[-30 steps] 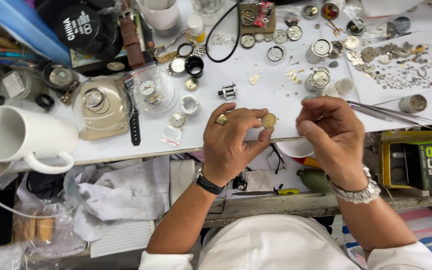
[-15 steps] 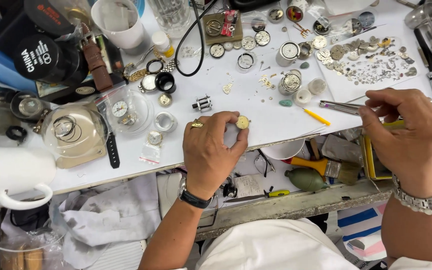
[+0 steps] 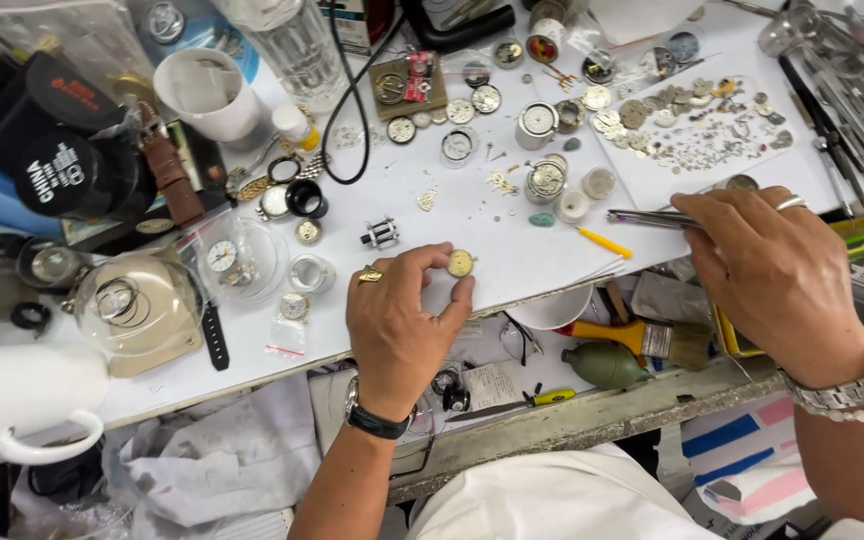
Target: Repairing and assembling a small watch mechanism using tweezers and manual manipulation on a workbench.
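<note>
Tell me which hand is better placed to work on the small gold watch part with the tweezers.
Right, likely. The right hand already holds the tweezers, tips toward the gold watch part pinched by the left hand.

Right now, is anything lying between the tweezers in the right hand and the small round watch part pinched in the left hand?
Almost nothing. The tweezers held by the right hand point across bare white bench paper toward the round watch part in the left hand. Only a small yellow stick lies just below that line.
</note>
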